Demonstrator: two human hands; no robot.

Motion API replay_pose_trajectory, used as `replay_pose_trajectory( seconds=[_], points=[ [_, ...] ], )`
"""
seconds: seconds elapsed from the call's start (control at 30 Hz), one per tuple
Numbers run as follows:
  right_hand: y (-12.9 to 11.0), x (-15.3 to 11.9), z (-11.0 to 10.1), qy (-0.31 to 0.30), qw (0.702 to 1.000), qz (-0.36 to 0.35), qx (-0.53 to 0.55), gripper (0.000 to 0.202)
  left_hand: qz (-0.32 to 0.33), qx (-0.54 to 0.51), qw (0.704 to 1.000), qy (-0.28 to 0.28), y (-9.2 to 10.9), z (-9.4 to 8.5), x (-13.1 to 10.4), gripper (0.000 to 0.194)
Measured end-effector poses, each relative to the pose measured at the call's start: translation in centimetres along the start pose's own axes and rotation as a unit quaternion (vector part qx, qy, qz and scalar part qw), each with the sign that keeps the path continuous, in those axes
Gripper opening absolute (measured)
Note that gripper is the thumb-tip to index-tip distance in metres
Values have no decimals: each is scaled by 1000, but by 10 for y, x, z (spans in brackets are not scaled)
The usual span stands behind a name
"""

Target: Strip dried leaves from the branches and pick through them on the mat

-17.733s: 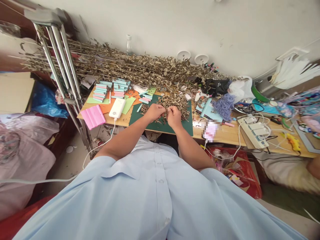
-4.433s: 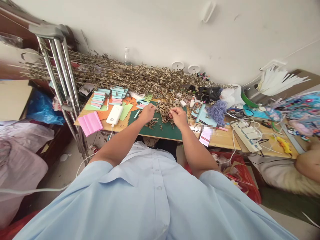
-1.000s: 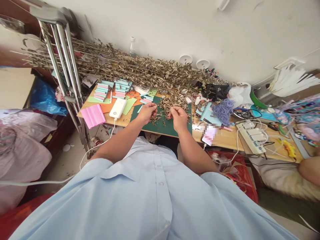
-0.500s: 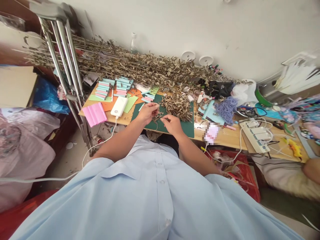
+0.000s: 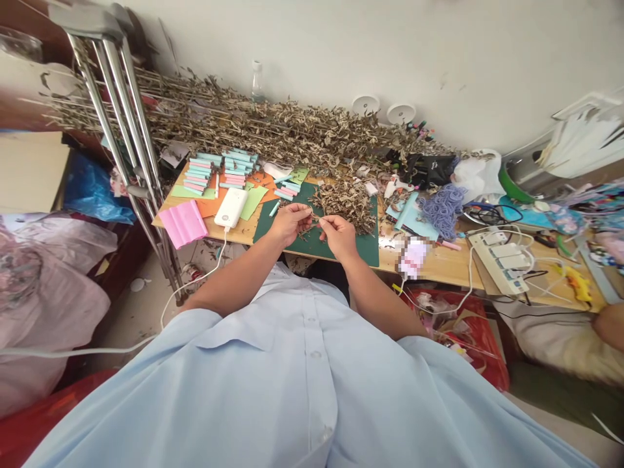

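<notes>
Over the green mat [image 5: 316, 246], my left hand [image 5: 291, 223] and my right hand [image 5: 337, 235] are close together, fingertips nearly meeting. Both hands pinch at something thin, perhaps a bit of dried plant, too small to make out fully. A heap of dried leaves [image 5: 347, 205] lies on the mat just behind my right hand. Small blue and pink paper rolls [image 5: 287, 190] sit behind my left hand, and one blue roll [image 5: 275, 208] lies at the mat's left side.
Long dried stalks [image 5: 219, 123] line the wall. Left are a white power bank [image 5: 231, 207], a pink sheet [image 5: 184, 223] and metal crutches [image 5: 119, 110]. Right are blue yarn [image 5: 443, 211], a phone [image 5: 413, 259], a power strip [image 5: 497, 263] and another person's arm [image 5: 609, 328].
My right hand has risen slightly and my left hand has turned a little, its fingers now pointing toward my right fingertips. The view has shifted slightly.
</notes>
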State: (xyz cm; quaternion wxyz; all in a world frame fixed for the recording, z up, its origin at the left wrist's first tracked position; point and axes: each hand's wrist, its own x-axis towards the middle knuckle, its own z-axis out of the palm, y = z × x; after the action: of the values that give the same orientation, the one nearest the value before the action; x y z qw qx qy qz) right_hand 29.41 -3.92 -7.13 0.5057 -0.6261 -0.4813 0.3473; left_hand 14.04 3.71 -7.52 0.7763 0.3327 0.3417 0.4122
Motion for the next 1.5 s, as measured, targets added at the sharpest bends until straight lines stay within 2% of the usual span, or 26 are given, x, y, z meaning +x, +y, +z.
replay_pose_trajectory(
  seconds=[0.17,0.27,0.37,0.47,0.53,0.73,0.9,1.07,1.17,1.23,1.37,1.5],
  points=[
    [-1,9,-5,-14,1000,13,-15,30,-9,25,999,-18,3,-4,0,30],
    [-6,14,-10,-49,998,4,-44,29,37,131,990,-37,7,-4,-1,31],
    [-10,18,-13,-73,995,1,-61,29,85,299,948,-69,11,-3,-2,19],
    [-11,21,-13,-75,995,2,-64,27,113,386,913,-72,12,-3,-2,20],
    [-9,23,-12,-72,996,5,-60,25,109,388,913,-66,10,-3,-1,19],
    [-3,28,-4,-54,997,9,-62,23,50,306,949,-52,2,-2,8,16],
    [-4,27,0,-32,997,-3,-74,19,27,264,964,-34,1,-1,12,16],
    [0,38,-13,38,997,-16,-61,21,-16,255,966,-34,-2,-7,13,17],
    [5,48,-23,35,999,10,-32,22,0,269,963,-30,-1,-12,15,15],
    [9,49,-26,12,999,21,-29,20,56,310,949,-7,1,-15,17,12],
    [12,35,-22,-45,998,32,-44,18,187,414,890,41,10,-22,25,11],
    [11,9,-15,-131,988,28,-76,17,239,491,835,57,12,-31,35,12]
  ],
)
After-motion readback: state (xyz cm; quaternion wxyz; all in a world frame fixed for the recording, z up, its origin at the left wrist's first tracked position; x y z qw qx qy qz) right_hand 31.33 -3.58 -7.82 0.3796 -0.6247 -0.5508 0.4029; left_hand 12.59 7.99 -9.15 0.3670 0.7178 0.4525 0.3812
